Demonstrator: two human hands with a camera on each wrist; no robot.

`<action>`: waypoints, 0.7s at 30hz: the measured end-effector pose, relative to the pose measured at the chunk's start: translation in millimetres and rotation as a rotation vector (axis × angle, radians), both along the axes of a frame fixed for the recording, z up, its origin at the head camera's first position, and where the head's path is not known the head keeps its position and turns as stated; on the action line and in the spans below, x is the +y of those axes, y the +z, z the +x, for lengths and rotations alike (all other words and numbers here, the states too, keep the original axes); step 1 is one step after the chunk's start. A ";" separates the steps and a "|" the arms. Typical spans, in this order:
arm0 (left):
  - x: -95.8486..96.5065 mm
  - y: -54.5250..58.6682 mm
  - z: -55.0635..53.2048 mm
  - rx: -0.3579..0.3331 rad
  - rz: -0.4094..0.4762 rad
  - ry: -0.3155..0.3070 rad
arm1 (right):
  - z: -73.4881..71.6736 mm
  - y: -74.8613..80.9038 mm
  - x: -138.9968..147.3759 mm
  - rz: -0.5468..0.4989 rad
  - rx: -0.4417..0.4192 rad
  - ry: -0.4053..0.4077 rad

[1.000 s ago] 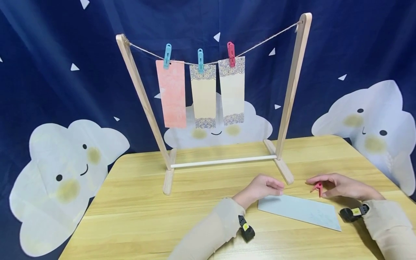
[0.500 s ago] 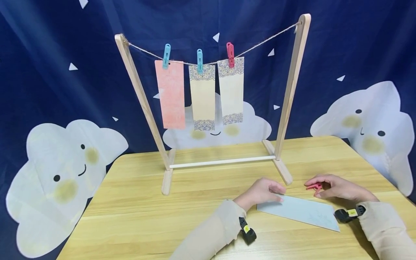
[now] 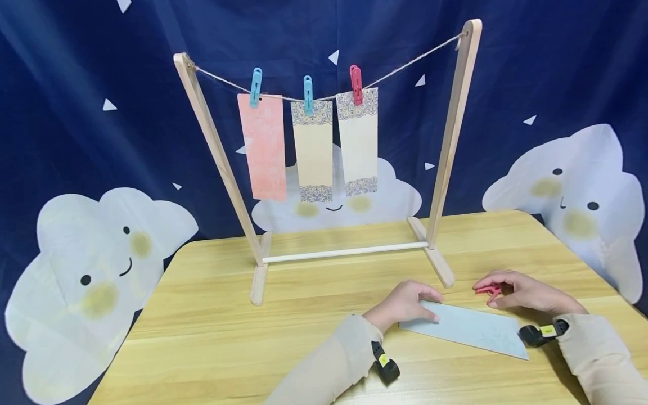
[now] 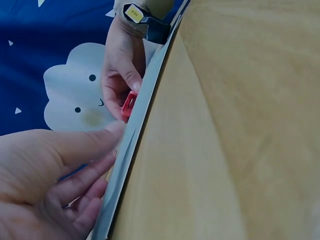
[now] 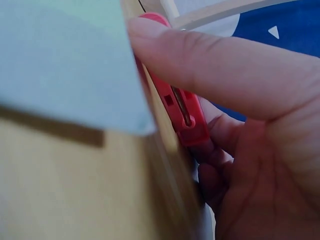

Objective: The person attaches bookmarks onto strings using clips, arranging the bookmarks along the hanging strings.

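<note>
A pale blue paper card [image 3: 473, 329] lies at a slant on the wooden table. My left hand [image 3: 403, 304] is at its left end, pinching the far edge, thumb on top and fingers beyond the edge. The left wrist view shows this card [image 4: 131, 132] nearly edge-on beside the thumb. Just past the card's far side, my right hand [image 3: 529, 291] pinches a red clothespin [image 3: 489, 290] between thumb and fingers. In the right wrist view the clothespin [image 5: 187, 117] lies under the thumb, and the card's corner hides part of the scene.
A wooden stand [image 3: 458, 135] with a string line [image 3: 415, 61] is at the back. From it hang a pink card [image 3: 263, 149] and two patterned cards, held by two blue clothespins and a red clothespin [image 3: 356, 85]. A dark blue cloud-print curtain [image 3: 101, 34] hangs behind the table [image 3: 212, 326].
My left thumb has come down onto the card near its far edge. The right hand has shifted slightly left, and its clothespin has turned from legs-down to pointing left. The head view shifted slightly.
</note>
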State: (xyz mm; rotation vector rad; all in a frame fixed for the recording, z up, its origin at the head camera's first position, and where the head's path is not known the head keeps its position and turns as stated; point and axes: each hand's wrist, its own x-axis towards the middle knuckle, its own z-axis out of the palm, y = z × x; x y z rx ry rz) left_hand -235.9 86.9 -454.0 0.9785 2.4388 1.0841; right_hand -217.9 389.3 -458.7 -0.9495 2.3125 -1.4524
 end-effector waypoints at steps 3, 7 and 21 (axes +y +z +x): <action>-0.1 3.3 2.0 0.182 -0.156 -0.033 | 0.5 -0.9 0.0 0.005 0.010 -0.008; -1.5 6.7 4.2 0.272 -0.244 -0.062 | 0.7 -3.0 0.2 -0.054 -0.055 0.000; -3.8 9.8 3.8 0.162 -0.243 -0.053 | 0.4 -1.4 -3.9 0.035 0.093 -0.026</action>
